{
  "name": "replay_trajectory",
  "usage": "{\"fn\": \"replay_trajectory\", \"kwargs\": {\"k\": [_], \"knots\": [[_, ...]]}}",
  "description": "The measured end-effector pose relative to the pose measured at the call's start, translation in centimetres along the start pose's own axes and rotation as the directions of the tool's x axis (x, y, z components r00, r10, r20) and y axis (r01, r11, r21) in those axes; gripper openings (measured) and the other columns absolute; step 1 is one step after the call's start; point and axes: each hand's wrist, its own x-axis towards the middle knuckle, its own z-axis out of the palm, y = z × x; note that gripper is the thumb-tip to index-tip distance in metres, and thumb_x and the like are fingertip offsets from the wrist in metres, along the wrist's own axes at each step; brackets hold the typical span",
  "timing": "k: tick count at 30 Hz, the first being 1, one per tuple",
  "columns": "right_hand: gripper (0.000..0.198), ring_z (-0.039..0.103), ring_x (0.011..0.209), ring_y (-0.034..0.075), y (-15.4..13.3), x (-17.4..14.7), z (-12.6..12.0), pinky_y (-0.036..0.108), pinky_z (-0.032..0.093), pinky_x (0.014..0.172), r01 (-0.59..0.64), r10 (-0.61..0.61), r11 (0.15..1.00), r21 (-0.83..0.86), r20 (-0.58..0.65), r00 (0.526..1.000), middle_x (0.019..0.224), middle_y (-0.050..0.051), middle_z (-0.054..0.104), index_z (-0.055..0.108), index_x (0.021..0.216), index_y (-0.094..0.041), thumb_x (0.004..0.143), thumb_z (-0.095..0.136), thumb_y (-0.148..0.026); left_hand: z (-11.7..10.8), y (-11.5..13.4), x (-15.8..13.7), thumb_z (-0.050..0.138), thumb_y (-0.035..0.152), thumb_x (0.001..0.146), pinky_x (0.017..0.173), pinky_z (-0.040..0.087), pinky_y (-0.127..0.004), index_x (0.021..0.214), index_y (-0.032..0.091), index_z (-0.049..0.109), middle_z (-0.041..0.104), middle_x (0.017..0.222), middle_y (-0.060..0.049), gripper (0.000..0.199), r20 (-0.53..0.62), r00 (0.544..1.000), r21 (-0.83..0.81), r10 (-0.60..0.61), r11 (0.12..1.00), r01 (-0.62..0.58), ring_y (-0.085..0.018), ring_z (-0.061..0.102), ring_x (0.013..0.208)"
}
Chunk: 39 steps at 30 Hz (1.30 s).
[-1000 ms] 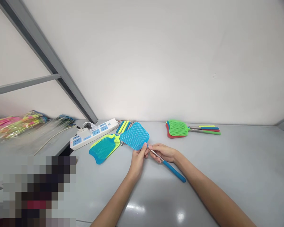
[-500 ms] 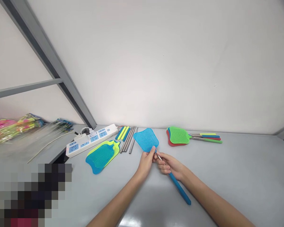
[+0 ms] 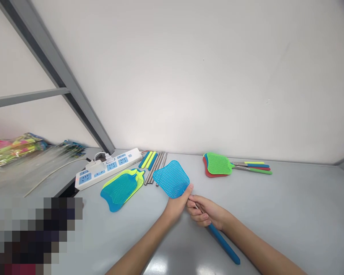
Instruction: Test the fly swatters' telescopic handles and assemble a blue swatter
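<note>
A blue fly swatter [image 3: 172, 178] is held between my two hands over the middle of the table. My left hand [image 3: 177, 204] is closed round the base of its mesh head, thumb on top. Close beside it, my right hand [image 3: 202, 212] wraps round the metal rod below the head. From under the right fingers the blue grip [image 3: 225, 245] slants down towards me. The join between head and rod is mostly hidden by my fingers.
Left are blue and yellow swatter heads [image 3: 119, 193], metal rods [image 3: 156, 170], loose blue and yellow grips [image 3: 149, 159] and a white power strip [image 3: 109, 168]. Stacked swatters [image 3: 219, 165] lie right. Plastic-wrapped goods [image 3: 23, 151] sit far left. A blurred-out dark shape fills the lower left.
Both hands and the swatter have come slightly down and nearer me. The mesh head has shifted left and turned a little. My hold with both hands continues.
</note>
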Motion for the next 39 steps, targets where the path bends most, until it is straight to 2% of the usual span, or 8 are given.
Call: {"fn": "replay_trajectory", "kwargs": {"k": [6,11,15,17,20,24,30,39], "knots": [[0.028,0.017,0.031,0.001,0.0,-0.3,0.5,0.012,0.009,0.024,0.010,-0.010,1.000,0.013,-0.033,0.999,0.047,-0.008,0.031,0.042,0.063,-0.016,0.082,0.039,-0.036,0.0,-0.3,0.0,0.060,0.039,0.062,0.068,0.037,-0.026,0.064,0.017,0.052,0.057,0.068,0.000,0.023,-0.018,1.000,-0.031,0.003,1.000,-0.003,-0.013,0.049,0.063],[0.029,0.019,0.031,0.001,0.1,-0.3,0.5,0.012,0.012,0.025,0.077,-0.079,0.996,-0.050,-0.039,0.996,0.048,-0.007,0.034,0.051,0.075,-0.013,0.083,0.037,-0.037,0.1,-0.3,0.1,0.046,0.045,0.073,0.054,0.035,-0.022,0.050,0.018,0.041,0.038,0.043,0.006,0.035,0.093,0.996,-0.060,0.005,0.998,0.001,-0.009,0.038,0.044],[0.033,0.030,0.033,0.003,0.2,-0.4,0.5,0.014,0.017,0.026,0.121,-0.124,0.986,-0.112,-0.017,0.992,0.051,-0.004,0.040,0.054,0.085,-0.013,0.084,0.033,-0.038,-0.1,0.1,0.2,0.047,0.048,0.070,0.045,0.031,-0.021,0.054,0.018,0.042,0.036,0.043,0.006,0.035,0.008,0.998,-0.092,-0.060,0.994,0.061,-0.008,0.033,0.040],[0.034,0.034,0.035,0.004,0.2,-0.5,0.6,0.014,0.018,0.026,0.104,-0.105,0.985,-0.135,-0.002,0.995,0.053,-0.003,0.042,0.054,0.087,-0.013,0.084,0.032,-0.039,-0.4,0.4,0.5,0.048,0.048,0.069,0.045,0.032,-0.020,0.057,0.018,0.041,0.040,0.049,0.005,0.033,-0.068,0.995,-0.137,-0.070,0.989,0.061,-0.008,0.036,0.042],[0.034,0.035,0.035,0.005,0.2,-0.7,0.6,0.015,0.020,0.026,0.062,-0.061,0.983,-0.174,0.012,0.998,0.052,-0.004,0.042,0.053,0.088,-0.014,0.084,0.031,-0.039,-1.2,1.1,1.0,0.041,0.049,0.072,0.045,0.032,-0.020,0.054,0.018,0.037,0.039,0.052,0.004,0.037,-0.152,0.988,-0.203,-0.004,0.979,-0.027,-0.008,0.036,0.045],[0.035,0.027,0.032,0.004,0.3,-0.7,0.3,0.014,0.020,0.026,-0.064,0.070,0.982,-0.177,0.029,0.997,0.047,-0.006,0.033,0.050,0.079,-0.015,0.083,0.031,-0.044,-2.1,1.6,1.7,0.032,0.050,0.076,0.041,0.027,-0.020,0.048,0.017,0.037,0.037,0.048,0.003,0.044,-0.187,0.977,-0.180,0.104,0.974,-0.138,-0.008,0.032,0.043],[0.034,0.017,0.030,0.004,0.2,-0.5,-0.3,0.013,0.014,0.024,-0.109,0.117,0.990,-0.084,0.094,0.989,0.046,-0.008,0.027,0.044,0.070,-0.018,0.084,0.028,-0.044,-2.3,0.6,2.4,0.034,0.052,0.075,0.039,0.025,-0.020,0.052,0.015,0.047,0.038,0.047,0.003,0.045,-0.123,0.987,-0.162,0.104,0.979,-0.124,-0.007,0.031,0.040],[0.033,0.019,0.030,0.005,-0.1,-0.4,-0.9,0.015,0.015,0.023,-0.120,0.127,0.991,-0.064,0.121,0.985,0.044,-0.008,0.028,0.046,0.073,-0.017,0.085,0.027,-0.042,-2.2,0.2,2.6,0.035,0.054,0.074,0.039,0.027,-0.020,0.054,0.015,0.050,0.039,0.046,0.003,0.046,-0.103,0.990,-0.180,0.100,0.977,-0.117,-0.008,0.034,0.039]]}}
